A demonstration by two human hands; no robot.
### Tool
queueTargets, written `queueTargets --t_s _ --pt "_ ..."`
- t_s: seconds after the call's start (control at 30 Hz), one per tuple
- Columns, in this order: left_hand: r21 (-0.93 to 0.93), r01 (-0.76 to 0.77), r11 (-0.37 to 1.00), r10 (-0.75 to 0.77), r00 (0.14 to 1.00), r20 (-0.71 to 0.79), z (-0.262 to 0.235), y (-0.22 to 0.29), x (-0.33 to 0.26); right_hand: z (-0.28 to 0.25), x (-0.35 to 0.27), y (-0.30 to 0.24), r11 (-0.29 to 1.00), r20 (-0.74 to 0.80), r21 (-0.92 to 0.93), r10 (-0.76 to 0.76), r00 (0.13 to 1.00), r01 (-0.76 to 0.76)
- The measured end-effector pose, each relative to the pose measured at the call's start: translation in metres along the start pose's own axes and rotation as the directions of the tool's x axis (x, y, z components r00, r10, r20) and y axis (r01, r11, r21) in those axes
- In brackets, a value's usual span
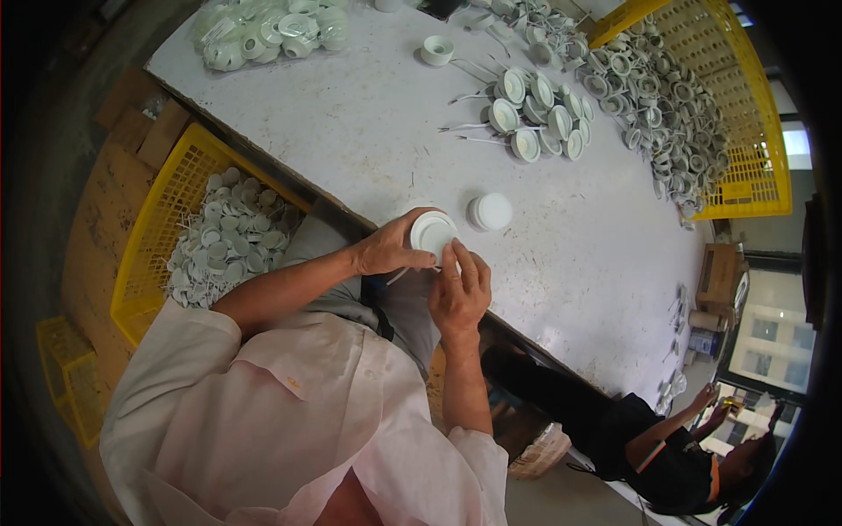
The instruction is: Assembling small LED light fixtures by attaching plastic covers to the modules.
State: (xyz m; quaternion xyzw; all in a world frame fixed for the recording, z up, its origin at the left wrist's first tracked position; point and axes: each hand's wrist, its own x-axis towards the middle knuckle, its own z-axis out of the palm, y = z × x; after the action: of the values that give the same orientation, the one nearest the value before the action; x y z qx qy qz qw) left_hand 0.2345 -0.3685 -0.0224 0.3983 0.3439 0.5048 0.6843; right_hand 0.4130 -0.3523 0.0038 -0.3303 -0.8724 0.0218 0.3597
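Observation:
A round white lamp fitting (pixel 432 233) with a raised rim and a flat face sits between my two hands, just over the table's near edge. My left hand (pixel 386 245) is closed around its left side, thumb along the lower rim. From the right, my right hand (pixel 462 294) grips the lower right rim with its fingertips. A pale wire (pixel 398 275) sticks out below the fitting. To the right on the table, close by, lies a short stack of white round covers (pixel 490 212).
Several wired fittings (pixel 526 145) lie grouped on the white table (pixel 351 131), near a cup-shaped part (pixel 437 50). A tipped yellow basket (pixel 763 131) spills many more. At left stand a filled yellow crate (pixel 145 254) and a bag of parts (pixel 272 35). Another person (pixel 653 451) works at right.

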Motion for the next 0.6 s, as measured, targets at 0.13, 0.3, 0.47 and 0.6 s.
queueTargets --t_s 0.13,0.3,0.47,0.6 --pt "0.044 0.014 0.999 -0.014 1.0 -0.001 0.0 0.001 0.001 0.001 0.002 -0.005 1.0 0.052 0.026 -0.016 0.999 0.015" --pt "0.058 -0.003 0.998 0.005 0.999 -0.044 0.001 -0.002 0.002 0.006 0.003 -0.007 0.999 0.025 0.018 -0.037 0.999 0.036" --pt "0.106 -0.06 0.993 0.068 0.995 -0.077 0.0 -0.008 0.003 0.007 0.002 -0.008 0.999 0.007 0.003 -0.04 0.999 0.04" --pt "0.178 -0.071 0.981 0.087 0.993 -0.085 0.002 -0.002 0.0 0.007 0.0 -0.01 1.0 0.027 -0.007 -0.01 1.0 0.01"
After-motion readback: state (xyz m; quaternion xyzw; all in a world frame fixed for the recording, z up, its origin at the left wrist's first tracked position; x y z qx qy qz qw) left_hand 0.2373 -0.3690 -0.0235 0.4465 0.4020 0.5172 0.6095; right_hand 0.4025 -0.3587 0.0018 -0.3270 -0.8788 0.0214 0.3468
